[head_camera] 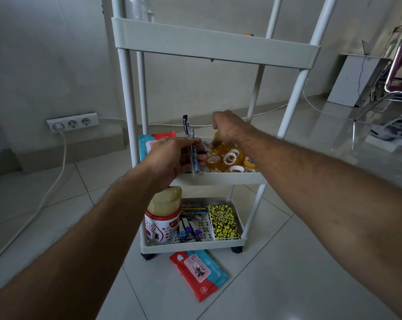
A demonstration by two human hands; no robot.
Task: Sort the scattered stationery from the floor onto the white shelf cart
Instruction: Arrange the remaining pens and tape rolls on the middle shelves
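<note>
The white shelf cart [218,179] stands in front of me with three tiers. My left hand [172,158] holds a few pens and pencils [191,144] upright in front of the middle tier. My right hand [227,128] reaches over the middle tier, its fingers curled down on a tape roll at the back of a pile of yellow tape rolls [230,159]. A red and blue wipes pack [198,276] lies on the floor in front of the cart. The bottom tier holds pencils [194,207], a yellow patterned notebook [223,221], clips [188,232] and a white jar [163,218].
Another wipes pack [149,140] lies at the left of the middle tier. A wall socket strip [72,122] with a white cable [54,181] is at the left. A chair [394,72] and a white box [354,79] stand at the far right on the tiled floor.
</note>
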